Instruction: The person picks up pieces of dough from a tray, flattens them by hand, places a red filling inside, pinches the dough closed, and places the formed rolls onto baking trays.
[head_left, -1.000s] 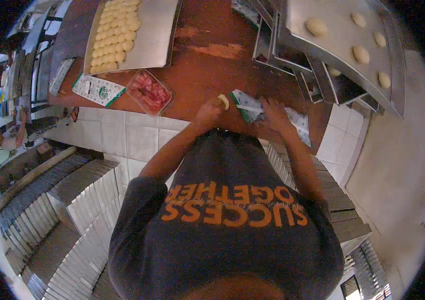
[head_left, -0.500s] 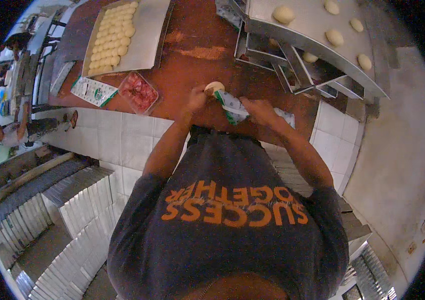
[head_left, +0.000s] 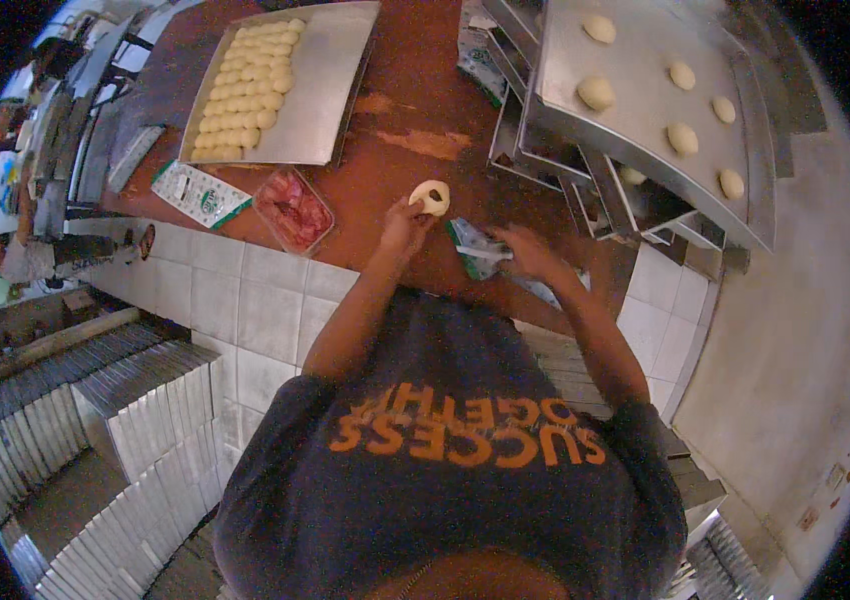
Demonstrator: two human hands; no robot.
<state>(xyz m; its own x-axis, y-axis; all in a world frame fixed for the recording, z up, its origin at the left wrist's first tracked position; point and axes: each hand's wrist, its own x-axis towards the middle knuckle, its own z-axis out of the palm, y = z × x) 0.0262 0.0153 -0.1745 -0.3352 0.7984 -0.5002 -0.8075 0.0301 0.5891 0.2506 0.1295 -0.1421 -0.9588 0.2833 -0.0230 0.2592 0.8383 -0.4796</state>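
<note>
In my left hand (head_left: pixel 405 226) is a flattened round of pale dough (head_left: pixel 439 190), pinched at its near edge, with a dark blob of filling (head_left: pixel 434 197) in its middle. My right hand (head_left: pixel 528 250) is low over the table, closed around a soft green, white and clear bag (head_left: pixel 467 240) that looks like a filling bag. Part of that bag is hidden under the hand and forearm. To the left of my hands, a clear plastic tub (head_left: pixel 295 212) holds something reddish-pink. A green and white packet (head_left: pixel 199 194) lies beside the tub.
A metal tray (head_left: pixel 322 132) with rows of dough balls (head_left: pixel 245 95) stands at the far left of the red-brown table (head_left: pixel 400 120). Stacked metal trays (head_left: pixel 635 130) stand at right, the top one bearing spaced dough rounds (head_left: pixel 682 139). Another person (head_left: pixel 25 255) is far left.
My right hand and the bag have drawn away from the dough, down and to the right. The dough round now shows dark filling in its middle, still in my left hand. The view has shifted slightly.
</note>
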